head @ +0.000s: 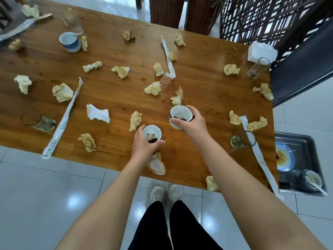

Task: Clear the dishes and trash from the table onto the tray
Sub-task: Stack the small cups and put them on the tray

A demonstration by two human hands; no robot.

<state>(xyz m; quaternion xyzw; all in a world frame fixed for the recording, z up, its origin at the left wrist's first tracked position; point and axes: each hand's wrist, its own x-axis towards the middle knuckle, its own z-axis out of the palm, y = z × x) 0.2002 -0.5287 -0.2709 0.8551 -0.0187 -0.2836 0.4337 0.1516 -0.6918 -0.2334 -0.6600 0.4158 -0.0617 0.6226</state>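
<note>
My left hand [144,144] grips a small white cup [152,132] with dark dregs, near the front edge of the wooden table [111,91]. My right hand [191,121] grips a larger white cup [180,113] with blue marks, just right of it. A metal tray [304,143] sits low beside the table's right end; it holds a blue-rimmed plate [284,156] and a bowl with a spoon [312,180]. Another blue and white cup [70,41] stands far left. Several crumpled stained napkins, such as one [153,88], lie scattered over the table.
Glasses stand at the left [38,120], far left [74,20], right front [243,139] and far right [258,67]. Long paper chopstick wrappers [63,121] [168,58] [259,159] lie across the wood. A white napkin stack [261,51] sits at the far right corner. A dark chair [302,65] stands right.
</note>
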